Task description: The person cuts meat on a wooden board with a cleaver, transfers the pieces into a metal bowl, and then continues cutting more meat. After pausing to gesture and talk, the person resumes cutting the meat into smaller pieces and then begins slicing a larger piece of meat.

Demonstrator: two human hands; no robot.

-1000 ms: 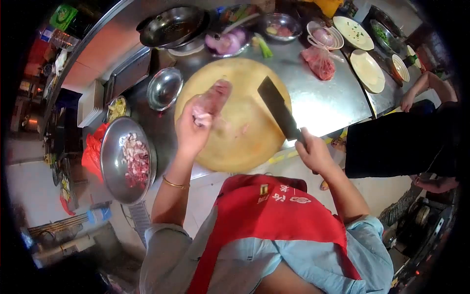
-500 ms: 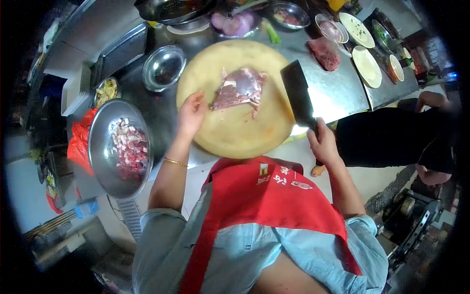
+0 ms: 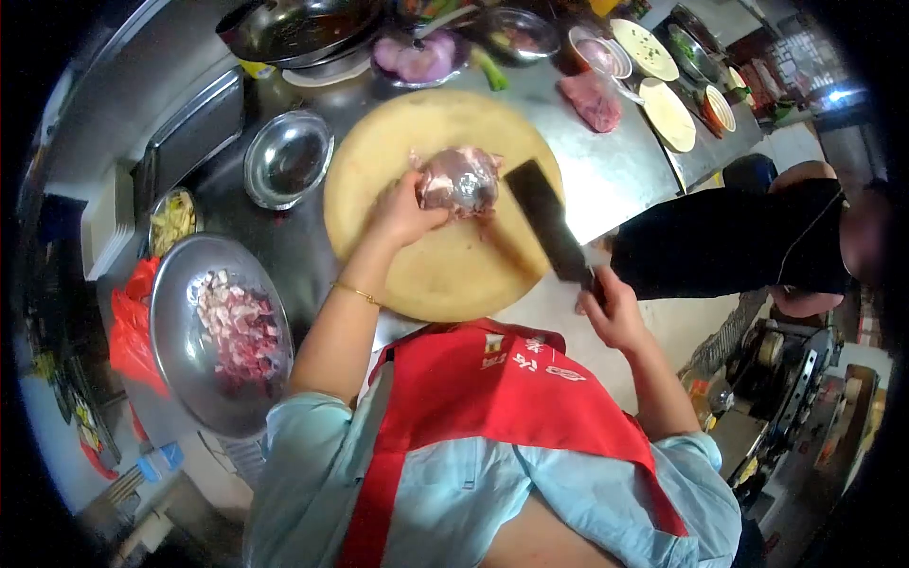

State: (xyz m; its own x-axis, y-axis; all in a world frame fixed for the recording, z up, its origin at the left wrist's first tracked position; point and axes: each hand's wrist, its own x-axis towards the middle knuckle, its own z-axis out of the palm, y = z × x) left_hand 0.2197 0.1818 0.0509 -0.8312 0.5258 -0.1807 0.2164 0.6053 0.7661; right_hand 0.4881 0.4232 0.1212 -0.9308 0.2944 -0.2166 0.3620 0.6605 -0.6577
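Observation:
A piece of raw meat (image 3: 458,182) with a shiny membrane rests on the round cutting board (image 3: 436,275). My left hand (image 3: 407,210) grips its left side, fingers partly hidden behind it. In my right hand (image 3: 617,308) is a cleaver (image 3: 547,222), held by the handle. Its dark blade reaches over the right part of the board, apart from the meat. Left of my left arm stands a large metal bowl (image 3: 175,346) with diced meat (image 3: 237,327) in it.
Behind the board are a metal bowl (image 3: 284,175), a wok (image 3: 294,33), purple onions (image 3: 417,57) and a green stalk (image 3: 489,71). A meat chunk (image 3: 592,99) and plates (image 3: 668,114) lie at the back right. Another person's dark clothing (image 3: 729,241) is close on my right.
My left hand has moved right and taken hold of the meat, which now looks bunched up instead of flat. The cleaver has swung left, nearer the meat. The view has shifted slightly.

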